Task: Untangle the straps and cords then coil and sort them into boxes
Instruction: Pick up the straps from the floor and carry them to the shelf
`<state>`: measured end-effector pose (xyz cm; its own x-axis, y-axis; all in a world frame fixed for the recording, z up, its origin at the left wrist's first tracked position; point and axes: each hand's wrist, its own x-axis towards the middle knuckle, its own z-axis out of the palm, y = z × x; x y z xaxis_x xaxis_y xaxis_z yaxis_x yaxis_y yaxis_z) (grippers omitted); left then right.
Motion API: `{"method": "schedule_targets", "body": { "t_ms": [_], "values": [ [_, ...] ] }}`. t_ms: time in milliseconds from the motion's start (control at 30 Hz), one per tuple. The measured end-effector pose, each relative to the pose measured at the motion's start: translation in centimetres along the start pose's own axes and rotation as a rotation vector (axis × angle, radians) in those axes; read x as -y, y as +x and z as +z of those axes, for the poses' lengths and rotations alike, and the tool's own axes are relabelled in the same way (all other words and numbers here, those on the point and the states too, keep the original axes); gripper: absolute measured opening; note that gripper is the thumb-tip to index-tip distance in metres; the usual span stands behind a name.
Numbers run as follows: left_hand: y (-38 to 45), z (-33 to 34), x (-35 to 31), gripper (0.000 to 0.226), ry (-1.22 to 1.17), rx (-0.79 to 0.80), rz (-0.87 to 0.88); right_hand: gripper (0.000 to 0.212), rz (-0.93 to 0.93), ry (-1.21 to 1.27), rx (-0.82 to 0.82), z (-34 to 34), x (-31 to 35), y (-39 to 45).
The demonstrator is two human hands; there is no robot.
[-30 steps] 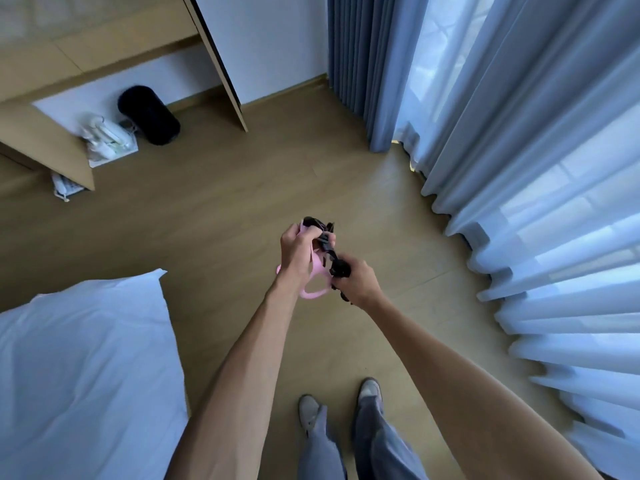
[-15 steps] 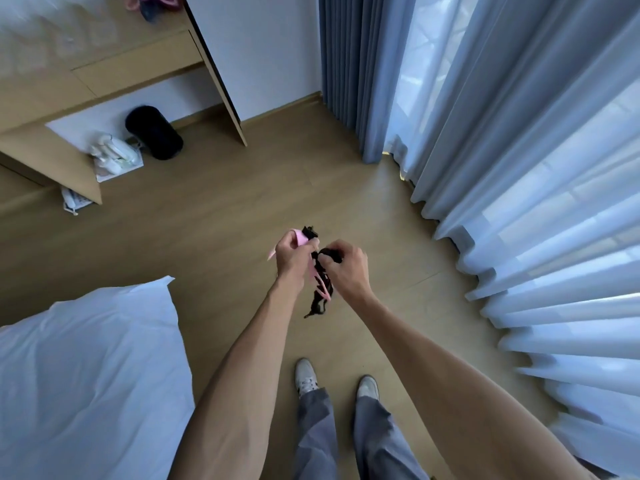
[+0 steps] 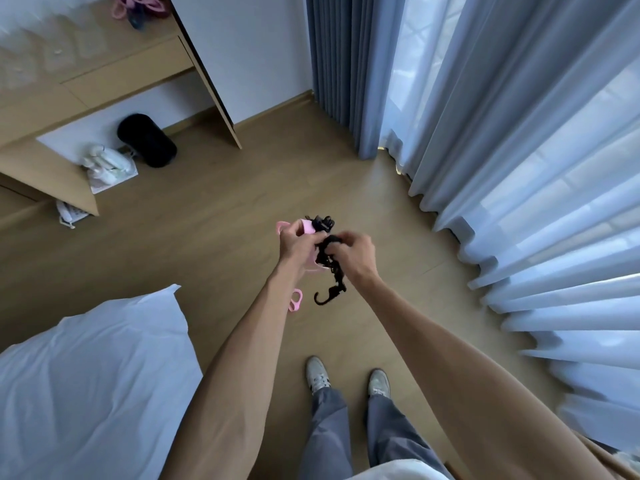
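I see both hands held out in front of me above the wooden floor (image 3: 214, 237), close together and working on one small tangle. My left hand (image 3: 297, 244) is curled shut around a pink strap (image 3: 307, 226): a short pink end sticks up past the knuckles on the far side, and a pink loop hangs down below the wrist, just beside my left forearm. My right hand (image 3: 356, 255) is pinched on a black cord (image 3: 328, 251) — fingers drawn together around the bunched part that sits between the two hands. A knot of the black cord pokes up on the far side, touching the pink end, and a twisted black tail dangles down below the hands, curling at its tip. Pink and black are still wound into each other at the point where my hands meet.

Near me, my shoes (image 3: 318, 377) stand on the floor below the hands. At the near left lies white bedding (image 3: 90, 382). At the far left is a wooden desk (image 3: 114, 74) with more pink straps (image 3: 138, 5) on its top, blurred — I cannot tell how many. Under the desk sits a black cylinder (image 3: 147, 140) beside some white items (image 3: 107, 166). Curtains (image 3: 519, 150) fill the right side.
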<state>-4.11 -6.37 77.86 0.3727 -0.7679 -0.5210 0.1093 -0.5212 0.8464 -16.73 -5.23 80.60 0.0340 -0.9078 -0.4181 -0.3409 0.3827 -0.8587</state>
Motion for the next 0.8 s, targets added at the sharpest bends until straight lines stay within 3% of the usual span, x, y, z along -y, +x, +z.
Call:
{"method": "schedule_targets", "body": {
  "t_ms": [67, 100, 167, 267, 367, 433, 533, 800],
  "values": [
    [0.3, -0.5, -0.4, 0.025, 0.042, 0.090, -0.022, 0.014, 0.133, 0.042, -0.156, -0.2, 0.2, 0.3],
    [0.3, -0.8, -0.5, 0.025, 0.065, 0.120, -0.044, 0.014, 0.153, 0.043, -0.154, -0.3, 0.0, 0.4],
    [0.4, -1.1, -0.6, 0.024, 0.063, 0.127, -0.100, 0.018, 0.083, 0.010, -0.010, -0.4, -0.4, 0.6],
    [0.4, -1.0, -0.8, 0.025, -0.042, 0.026, -0.118, 0.017, -0.040, -0.126, 0.333, -0.2, -0.7, 0.4],
    [-0.1, -0.4, -1.5, 0.034, -0.139, -0.099, -0.111, 0.014, 0.004, -0.370, 0.526, 0.7, -1.8, 0.4],
    [-0.3, -0.2, -2.0, 0.038, -0.160, -0.144, -0.105, 0.008, 0.061, -0.520, 0.444, 1.3, -3.0, 0.5],
    [-0.6, -0.8, -2.6, 0.018, -0.111, -0.092, -0.077, 0.011, 0.138, -0.569, 0.278, 1.6, -4.5, 0.6],
    [-0.1, -3.9, -1.8, 0.021, 0.004, -0.077, -0.074, 0.046, 0.206, -0.557, 0.282, 2.9, -5.3, 0.6]
  ]
}}
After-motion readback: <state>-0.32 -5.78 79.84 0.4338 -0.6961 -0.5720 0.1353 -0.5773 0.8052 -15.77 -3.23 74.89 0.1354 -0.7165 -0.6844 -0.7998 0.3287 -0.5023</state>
